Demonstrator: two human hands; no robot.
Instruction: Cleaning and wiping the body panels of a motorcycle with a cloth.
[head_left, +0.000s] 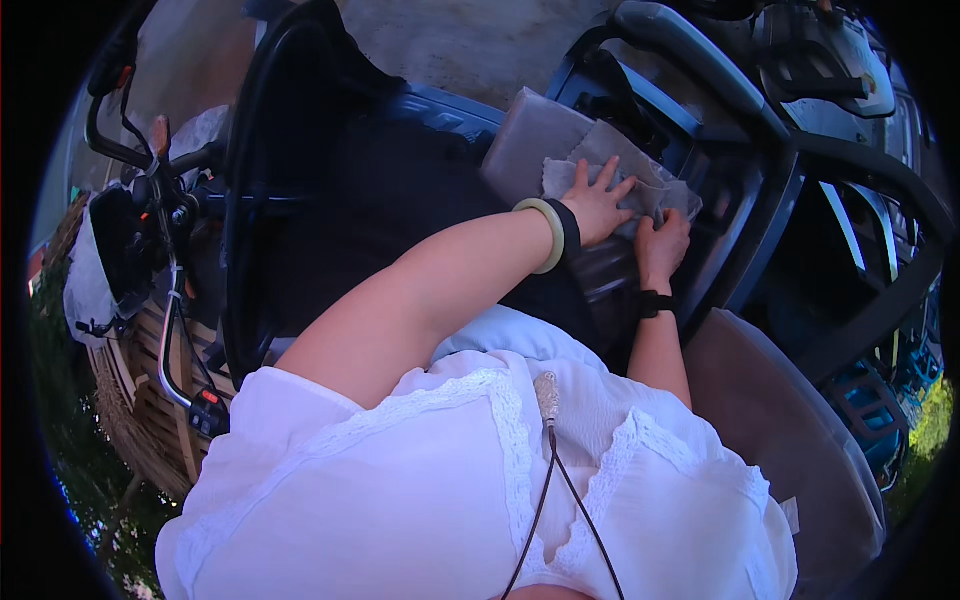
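Note:
My left hand (598, 204) lies with fingers spread on a grey cloth (564, 180), wearing a pale bangle (553, 236) and a dark band at the wrist. Just right of it my right hand (663, 244) has bent fingers at the cloth's near edge, beside crinkled clear plastic (679, 196); whether it pinches either is hard to tell. Under and beside the cloth is a plastic-covered vehicle seat (529, 139). A black watch or band (655, 303) is on my right wrist.
A handlebar (178, 330) with a switch box stands at left, near a dark curved front panel (240, 187). Black frame bars (772, 240) rise at right. Another plastic-wrapped brown panel or seat part (780, 405) is close to my right side. Wooden pallets (161, 367) lie at lower left.

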